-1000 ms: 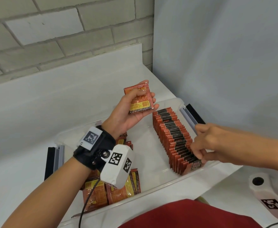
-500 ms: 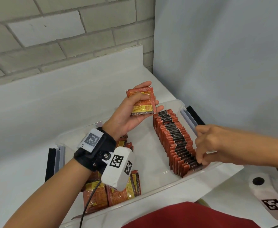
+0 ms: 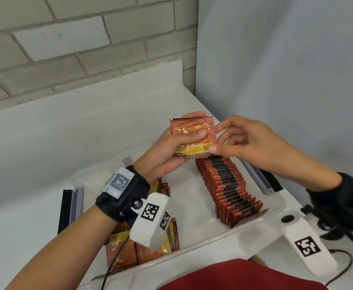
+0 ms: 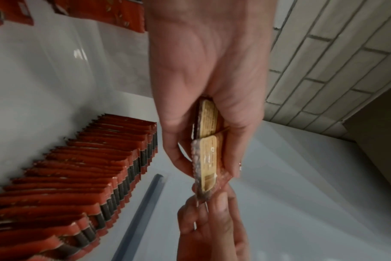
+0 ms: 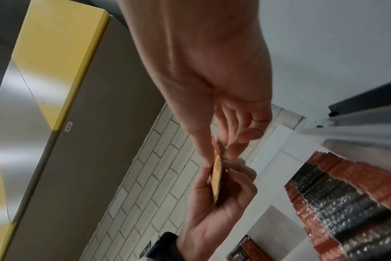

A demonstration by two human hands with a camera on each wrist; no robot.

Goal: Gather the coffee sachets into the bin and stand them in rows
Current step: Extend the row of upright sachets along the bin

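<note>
Orange sachets [image 3: 192, 137] gripped in left hand [image 3: 167, 151]; right hand [image 3: 246, 141] apparently pinching front one's corner. Next: stand it in row [image 3: 230, 189].

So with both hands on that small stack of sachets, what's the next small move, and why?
Probably the right hand draws off the front sachet it pinches from the left hand and stands it in the row: loose ones lie flat in the bin.

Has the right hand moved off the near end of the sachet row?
Yes. The right hand has left the row and gone up to the far end, pinching the held sachets.
</note>
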